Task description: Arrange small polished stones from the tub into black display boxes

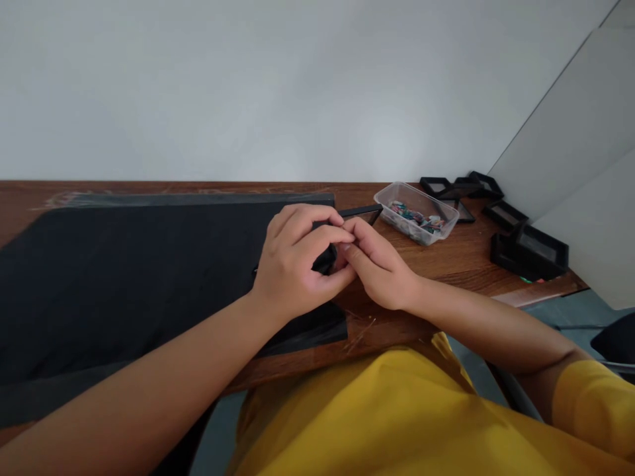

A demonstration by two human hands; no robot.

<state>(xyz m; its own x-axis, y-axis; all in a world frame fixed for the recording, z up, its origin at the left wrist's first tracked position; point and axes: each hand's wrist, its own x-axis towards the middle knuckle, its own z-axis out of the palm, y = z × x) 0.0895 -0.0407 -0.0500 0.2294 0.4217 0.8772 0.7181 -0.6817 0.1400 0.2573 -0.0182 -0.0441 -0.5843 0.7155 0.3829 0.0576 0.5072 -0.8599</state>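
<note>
My left hand arches over the right edge of a black mat, its thumb and fingertips brought together against the fingers of my right hand. Both hands meet in a pinch, and whatever lies between the fingertips is hidden. Behind and beneath them, a black frame shows in part, its far edge and corner sticking out past my knuckles. A dark piece can be seen through the gap under my left fingers; whether it belongs to that frame I cannot tell.
A clear plastic tub holding small colourful pieces stands right of my hands on the wooden table. Several black frames lie farther right, with stacked black frames near the table's right end. A pale wall rises behind.
</note>
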